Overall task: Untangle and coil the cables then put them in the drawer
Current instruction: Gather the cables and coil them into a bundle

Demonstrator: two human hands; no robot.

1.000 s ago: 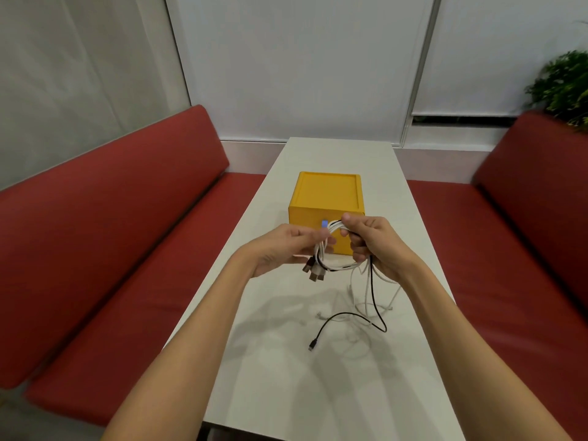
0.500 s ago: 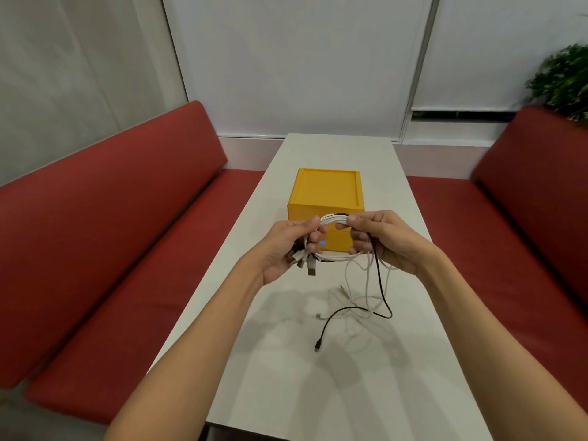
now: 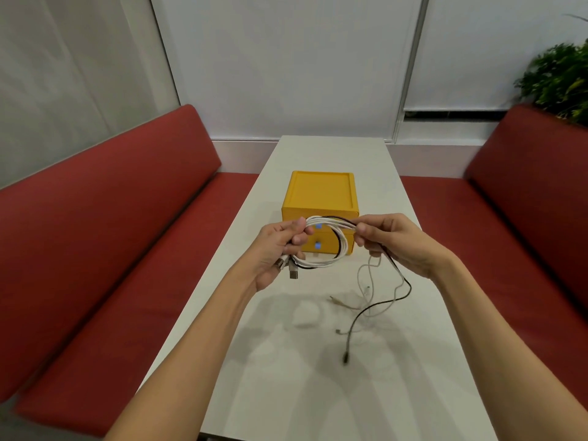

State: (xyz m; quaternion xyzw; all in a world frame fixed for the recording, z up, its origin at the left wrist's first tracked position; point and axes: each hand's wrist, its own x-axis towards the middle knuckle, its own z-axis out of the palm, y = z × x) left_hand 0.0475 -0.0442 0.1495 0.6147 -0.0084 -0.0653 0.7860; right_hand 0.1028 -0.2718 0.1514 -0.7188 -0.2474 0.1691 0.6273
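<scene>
- centrally, above the white table (image 3: 311, 402), both hands hold a loop of white and black cables (image 3: 318, 266).
- left hand (image 3: 280, 246) grips the loop's left side; right hand (image 3: 394, 241) pinches its right side.
- loose cable tails (image 3: 346, 356) lie toward the table's right edge.
- yellow drawer box (image 3: 321, 192) stands behind the loop, drawers closed.

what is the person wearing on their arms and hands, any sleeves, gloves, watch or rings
Both arms are bare down to the lower edge of the picture, and no sleeves are in view. The left hand and the right hand have no gloves. No watch, bracelet or ring shows on either wrist or on the fingers that can be seen.
</scene>
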